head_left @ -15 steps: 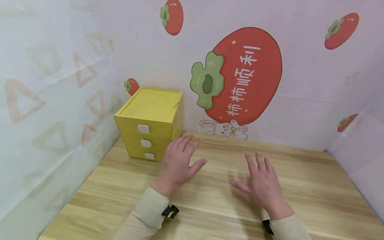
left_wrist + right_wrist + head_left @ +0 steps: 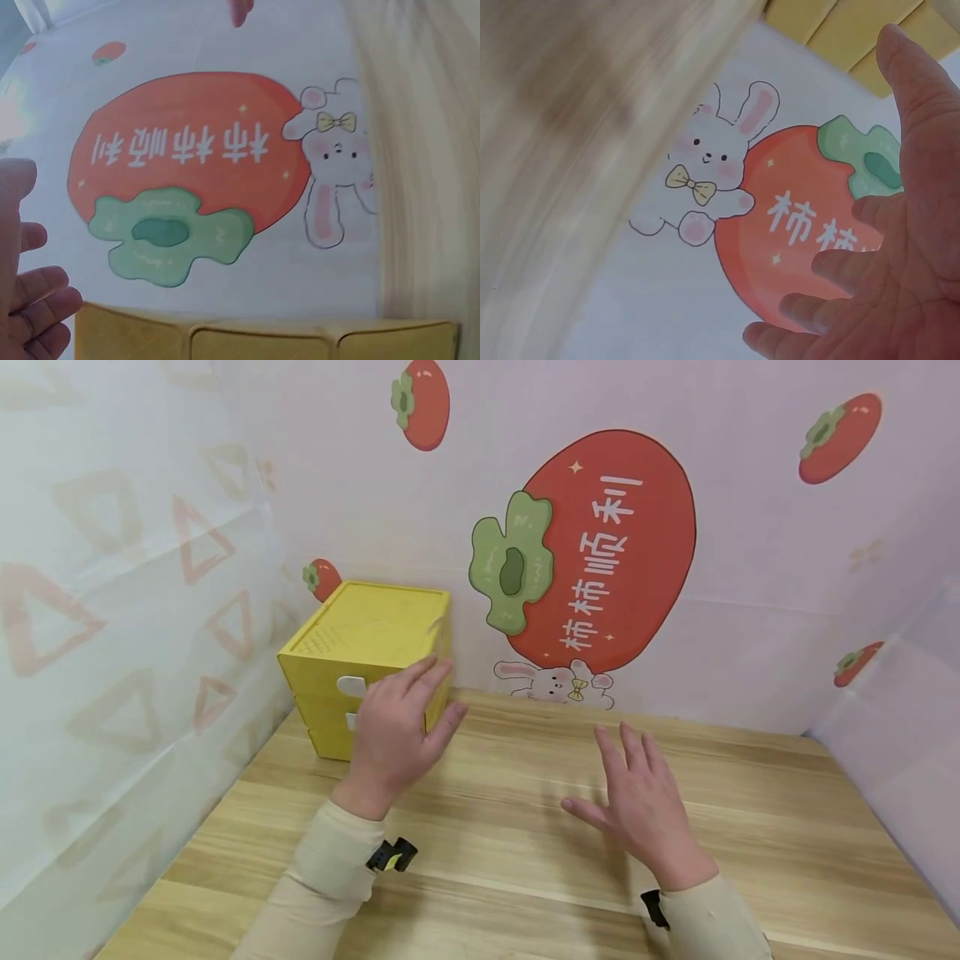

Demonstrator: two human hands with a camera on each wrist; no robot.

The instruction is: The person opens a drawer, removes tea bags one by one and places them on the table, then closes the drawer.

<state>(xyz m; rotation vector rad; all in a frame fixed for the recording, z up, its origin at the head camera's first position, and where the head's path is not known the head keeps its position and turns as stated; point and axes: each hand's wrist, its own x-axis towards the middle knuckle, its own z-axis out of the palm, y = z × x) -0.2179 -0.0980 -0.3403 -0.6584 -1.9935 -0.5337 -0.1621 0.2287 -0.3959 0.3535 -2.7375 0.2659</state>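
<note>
A yellow box of stacked drawers (image 2: 375, 627) with white tab handles stands at the back left of the table. My left hand (image 2: 397, 727) is raised in front of its right side, fingers extended and thumb apart, and covers part of the lower drawers in the head view. Nothing is in that hand. In the left wrist view, the drawer box (image 2: 259, 345) shows along the bottom edge, beside the fingers (image 2: 45, 311). My right hand (image 2: 645, 806) hovers over the right half of the table, fingers spread and palm bare in the right wrist view.
The wood-grain table (image 2: 510, 860) meets a back wall sheet printed with a large red persimmon (image 2: 645, 552) and a rabbit (image 2: 555, 683). A white sheet with triangle prints (image 2: 135, 635) hangs at the left, another sheet (image 2: 907, 693) at the right.
My left hand has moved left and upward, from beside the drawer box to in front of it. The right hand has shifted slightly left and up in view; the view itself moved a little too.
</note>
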